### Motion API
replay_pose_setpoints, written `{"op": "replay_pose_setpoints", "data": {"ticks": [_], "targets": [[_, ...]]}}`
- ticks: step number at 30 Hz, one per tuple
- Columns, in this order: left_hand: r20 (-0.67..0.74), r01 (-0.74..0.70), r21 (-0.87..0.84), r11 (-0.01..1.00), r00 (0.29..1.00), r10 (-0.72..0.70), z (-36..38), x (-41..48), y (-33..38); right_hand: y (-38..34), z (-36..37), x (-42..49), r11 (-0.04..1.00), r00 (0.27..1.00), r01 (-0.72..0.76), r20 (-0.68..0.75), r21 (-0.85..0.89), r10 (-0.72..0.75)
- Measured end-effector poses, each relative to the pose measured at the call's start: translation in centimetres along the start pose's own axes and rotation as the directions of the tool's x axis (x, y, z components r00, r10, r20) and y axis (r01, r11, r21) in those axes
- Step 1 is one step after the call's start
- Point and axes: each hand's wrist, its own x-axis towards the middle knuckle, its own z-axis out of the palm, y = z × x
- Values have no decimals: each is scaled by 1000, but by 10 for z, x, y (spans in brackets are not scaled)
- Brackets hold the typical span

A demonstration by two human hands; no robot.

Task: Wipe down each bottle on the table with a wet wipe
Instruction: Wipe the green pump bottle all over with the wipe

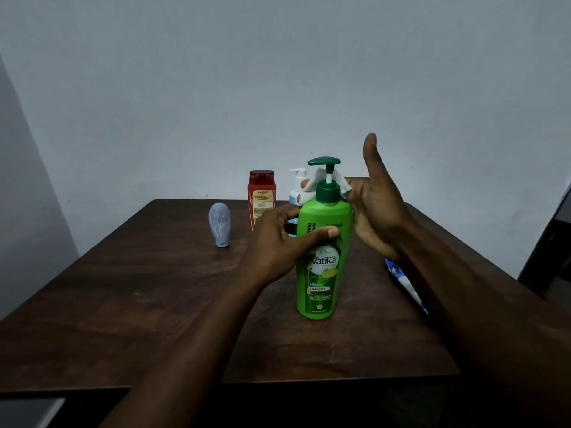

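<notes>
Left hand (279, 242) is gripping upright green bottle (323, 257); right hand (375, 208), thumb raised, is apparently pressing wipe (318, 180) behind pump neck.

The room was dim and the picture grainy, with a bluish cast on the wall (278, 72). Corners fell darker, and the wide lens bowed the table (154, 304) edges. The bottle (321, 257) label read fairly sharp; the far bottles looked soft. Shadows were faint, without glare.

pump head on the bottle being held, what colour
Dark green pump head, above the lighter green bottle; head view.
</notes>
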Motion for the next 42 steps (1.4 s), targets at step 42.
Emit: {"op": "replay_pose_setpoints", "data": {"ticks": [42], "targets": [[-95, -65, 177, 982, 992, 83, 3, -1, -13, 42, 43, -27, -271, 580, 256, 372, -928, -725]]}}
